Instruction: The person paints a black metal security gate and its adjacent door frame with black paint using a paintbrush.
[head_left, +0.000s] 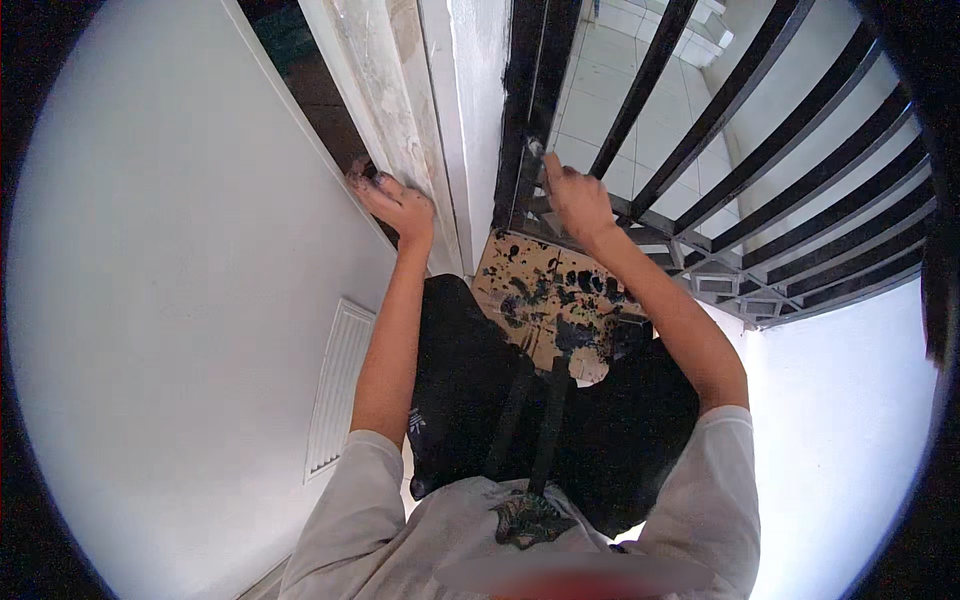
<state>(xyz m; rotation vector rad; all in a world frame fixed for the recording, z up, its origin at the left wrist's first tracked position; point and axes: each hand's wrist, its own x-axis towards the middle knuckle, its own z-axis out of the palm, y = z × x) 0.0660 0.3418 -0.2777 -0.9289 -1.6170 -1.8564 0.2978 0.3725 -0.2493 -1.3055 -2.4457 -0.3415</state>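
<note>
Right hand (582, 203) at gate (646, 80), left hand (404, 210) at doorframe (395, 90); cannot tell grips, or contents of boxy shape (632, 336).

One black barred metal gate (722, 110) with at least seven long bars (783, 133); left of the gate, one flat white door (190, 250), one slatted white vent (341, 385), one bare left hand (400, 210); beside the gate, one bare right hand (582, 205); below-left of the gate, one tan, black-spotted sheet (545, 262)
</note>
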